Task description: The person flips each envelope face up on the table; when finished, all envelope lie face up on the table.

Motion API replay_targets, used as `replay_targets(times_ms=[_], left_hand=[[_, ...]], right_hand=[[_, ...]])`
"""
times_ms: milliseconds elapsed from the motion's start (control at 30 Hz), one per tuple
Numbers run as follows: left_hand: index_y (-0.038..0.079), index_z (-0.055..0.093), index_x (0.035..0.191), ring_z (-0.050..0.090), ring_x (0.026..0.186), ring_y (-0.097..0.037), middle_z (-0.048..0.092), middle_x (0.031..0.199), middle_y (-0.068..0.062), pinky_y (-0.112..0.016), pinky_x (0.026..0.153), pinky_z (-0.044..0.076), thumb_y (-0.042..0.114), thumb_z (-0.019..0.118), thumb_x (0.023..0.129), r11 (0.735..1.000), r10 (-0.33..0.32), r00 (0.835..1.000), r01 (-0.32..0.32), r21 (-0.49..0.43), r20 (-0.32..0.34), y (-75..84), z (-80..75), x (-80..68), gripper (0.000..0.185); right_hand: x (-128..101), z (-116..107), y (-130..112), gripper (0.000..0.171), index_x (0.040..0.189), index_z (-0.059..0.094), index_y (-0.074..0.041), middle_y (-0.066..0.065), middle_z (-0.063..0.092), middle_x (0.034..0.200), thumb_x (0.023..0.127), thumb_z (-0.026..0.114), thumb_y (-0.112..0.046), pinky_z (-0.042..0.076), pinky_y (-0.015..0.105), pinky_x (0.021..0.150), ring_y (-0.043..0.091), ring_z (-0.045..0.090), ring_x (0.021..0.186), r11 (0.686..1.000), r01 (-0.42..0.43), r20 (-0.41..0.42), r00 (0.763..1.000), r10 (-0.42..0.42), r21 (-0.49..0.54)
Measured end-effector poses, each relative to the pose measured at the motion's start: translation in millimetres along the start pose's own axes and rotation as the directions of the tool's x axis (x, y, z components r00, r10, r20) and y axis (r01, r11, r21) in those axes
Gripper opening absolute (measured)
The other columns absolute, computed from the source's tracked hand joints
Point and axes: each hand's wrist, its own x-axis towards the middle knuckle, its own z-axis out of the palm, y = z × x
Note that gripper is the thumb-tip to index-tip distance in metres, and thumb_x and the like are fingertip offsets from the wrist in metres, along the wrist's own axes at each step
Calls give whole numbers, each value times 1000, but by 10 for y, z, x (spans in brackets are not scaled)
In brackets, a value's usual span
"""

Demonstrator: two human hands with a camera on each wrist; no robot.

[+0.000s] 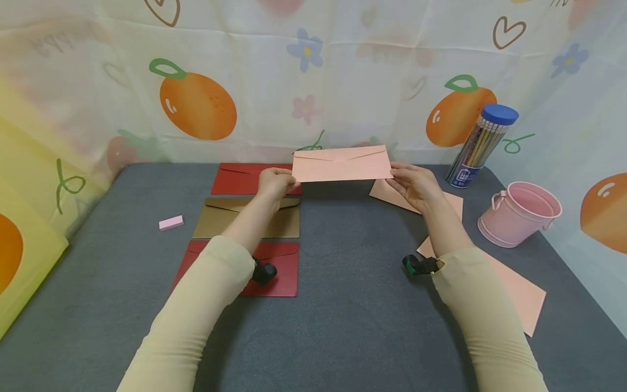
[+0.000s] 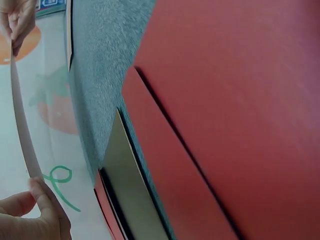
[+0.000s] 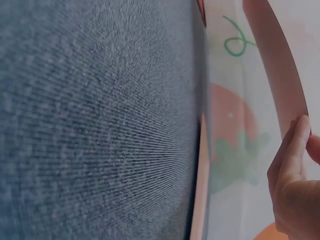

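Fingers of the left hand (image 1: 275, 183) and right hand (image 1: 416, 185) pinch opposite ends of a pink envelope (image 1: 340, 165), raised near the tabletop's far edge, both arms stretched forward. Grey tabletop (image 1: 343, 305) runs between red envelopes (image 1: 281, 281) on the left and paler envelopes (image 1: 520, 294) on the right. Pencils (image 1: 482, 142) fill a blue-lidded jar (image 1: 464, 174), far right, behind a pink bucket (image 1: 509, 224).

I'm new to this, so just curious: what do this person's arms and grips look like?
The left sleeve and right sleeve are plain pale beige. A small black device juts from the left one, another, touched with green, from the right. The left grip and right grip are ungloved.
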Motion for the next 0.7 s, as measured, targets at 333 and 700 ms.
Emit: replay_targets(times_ms=[333, 700], left_hand=[[-5, 50, 138, 64, 111, -21, 49, 145, -20, -26, 106, 51, -3, 52, 97, 999, -31, 999, 32, -30, 32, -30, 56, 17, 41], [-5, 47, 141, 62, 120, -25, 48, 146, -21, -26, 105, 52, -6, 51, 96, 999, -33, 996, 32, 8, 88, -4, 15, 25, 45]], right_hand=[[67, -87, 15, 21, 113, 64, -5, 1, 72, 86, 95, 58, 4, 60, 18, 74, 10, 70, 81, 999, -34, -63, 997, 32, -25], [86, -130, 31, 26, 118, 63, -8, -1, 68, 95, 95, 58, 3, 60, 18, 75, 10, 67, 85, 993, -82, -76, 994, 76, -80]])
